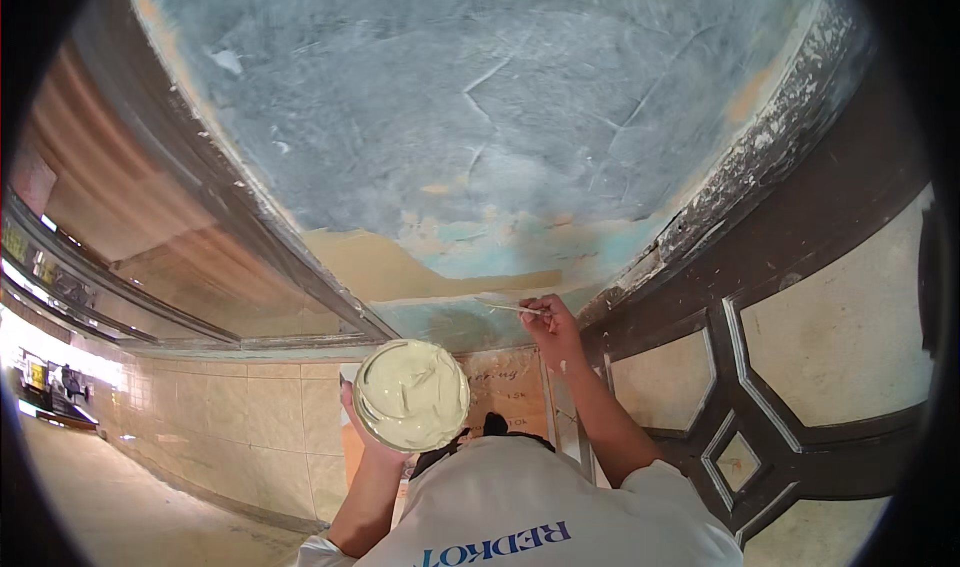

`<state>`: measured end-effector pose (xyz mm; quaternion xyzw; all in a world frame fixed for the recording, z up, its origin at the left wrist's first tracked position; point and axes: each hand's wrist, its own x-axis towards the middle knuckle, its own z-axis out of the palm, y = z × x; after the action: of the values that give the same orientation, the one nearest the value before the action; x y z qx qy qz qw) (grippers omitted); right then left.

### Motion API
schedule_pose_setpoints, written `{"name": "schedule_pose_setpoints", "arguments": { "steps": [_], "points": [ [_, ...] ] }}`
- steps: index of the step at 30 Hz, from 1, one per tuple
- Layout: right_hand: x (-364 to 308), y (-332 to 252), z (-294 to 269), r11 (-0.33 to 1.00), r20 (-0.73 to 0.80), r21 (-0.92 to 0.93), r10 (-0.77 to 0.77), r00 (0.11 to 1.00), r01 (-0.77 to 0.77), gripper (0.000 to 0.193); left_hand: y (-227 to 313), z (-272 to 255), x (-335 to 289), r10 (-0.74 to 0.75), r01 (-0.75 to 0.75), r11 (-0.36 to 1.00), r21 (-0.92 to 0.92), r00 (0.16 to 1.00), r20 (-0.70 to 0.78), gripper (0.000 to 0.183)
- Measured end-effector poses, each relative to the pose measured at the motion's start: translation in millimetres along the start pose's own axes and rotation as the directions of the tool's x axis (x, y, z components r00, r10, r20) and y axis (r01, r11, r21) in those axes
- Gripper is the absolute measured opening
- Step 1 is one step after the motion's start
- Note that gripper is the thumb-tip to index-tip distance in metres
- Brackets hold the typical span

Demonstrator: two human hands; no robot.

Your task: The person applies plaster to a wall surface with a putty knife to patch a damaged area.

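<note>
My left hand (368, 439) holds up a round open tub (362, 395) from its left side and underneath. Thick, pale green-cream paste (415, 392) fills it, with folds and swirls on top. Out ahead, my right hand (552, 329) is closed around a thin, pale, flat-looking tool (508, 308), seen nearly edge-on, so its exact kind is unclear. The tool points left and lies close to the lower wall; whether it touches the surface cannot be made out. Just beyond it, the grey-blue wall (390, 117) carries an ochre band (375, 267) and turquoise patches (470, 257).
A dark-framed window (180, 217) borders the wall on the left. On the right stands a dark door (720, 367) with pale panels and a worn, paint-flecked frame (790, 107). Cream tiles (270, 407) line the lower wall. Behind the tub is a brown lettered board (510, 392).
</note>
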<state>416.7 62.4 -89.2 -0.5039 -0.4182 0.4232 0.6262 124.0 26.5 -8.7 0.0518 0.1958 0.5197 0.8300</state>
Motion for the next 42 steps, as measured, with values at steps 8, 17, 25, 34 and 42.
{"name": "schedule_pose_setpoints", "arguments": {
  "steps": [8,17,25,34,42],
  "points": [
    [-8,-117,69,0.982,0.177,-0.015,-0.182,0.967,0.188,0.023,51,39,-13,0.177,-0.159,0.983,-0.089,0.951,0.254,0.086],
    [-5,-197,128,0.409,0.618,-0.384,-0.552,0.56,0.828,0.031,109,55,-21,0.138,-0.128,0.99,-0.053,0.865,0.483,0.081],
    [-11,-220,164,0.253,0.791,-0.327,-0.454,0.41,0.911,0.025,127,59,-26,0.236,-0.215,0.972,-0.098,0.922,0.308,0.076],
    [-14,-222,181,0.398,0.761,-0.301,-0.448,0.47,0.866,0.028,132,56,-17,0.236,-0.208,0.97,-0.124,0.926,0.296,0.074],
    [-19,-227,191,0.428,0.752,-0.34,-0.41,0.515,0.837,0.026,135,56,-11,0.256,-0.223,0.963,-0.152,0.933,0.253,0.074]
  ]
}}
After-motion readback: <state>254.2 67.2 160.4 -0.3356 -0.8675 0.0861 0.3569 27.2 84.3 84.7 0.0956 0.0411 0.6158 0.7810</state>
